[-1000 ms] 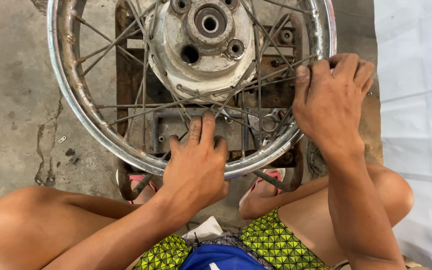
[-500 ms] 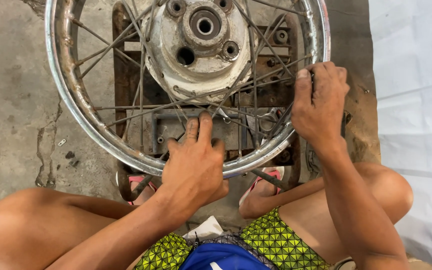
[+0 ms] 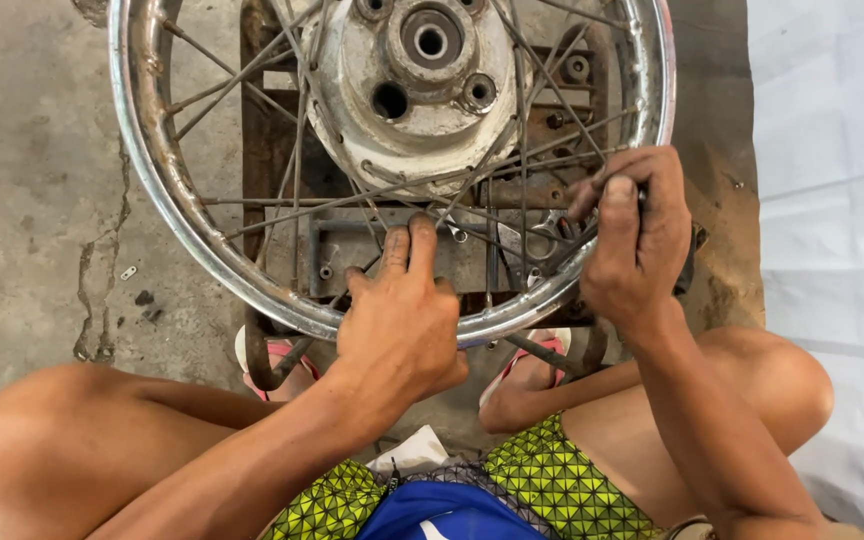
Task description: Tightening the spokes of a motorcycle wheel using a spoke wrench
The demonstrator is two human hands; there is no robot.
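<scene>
Spokes (image 3: 372,195) fan out from a grimy pale hub (image 3: 422,70) inside a chromed, rust-flecked wheel rim (image 3: 167,190), which fills the upper middle of the frame and lies flat over a rusty metal stand (image 3: 382,250) on the concrete floor (image 3: 22,200). At lower centre the left hand (image 3: 402,320) rests across the rim's near edge, its fingers (image 3: 410,245) close together and stretched forward, tips pressing on the spokes just inside the rim. At right of centre the right hand (image 3: 637,240) curls over the rim, its fingers (image 3: 617,215) bunched and pinched around a small dark tool or spoke end; which of the two cannot be told. Pink sandals (image 3: 282,365) show beneath the rim's lower edge, bare knees to either side. A pale sheet (image 3: 832,200) covers the ground along the right edge.
</scene>
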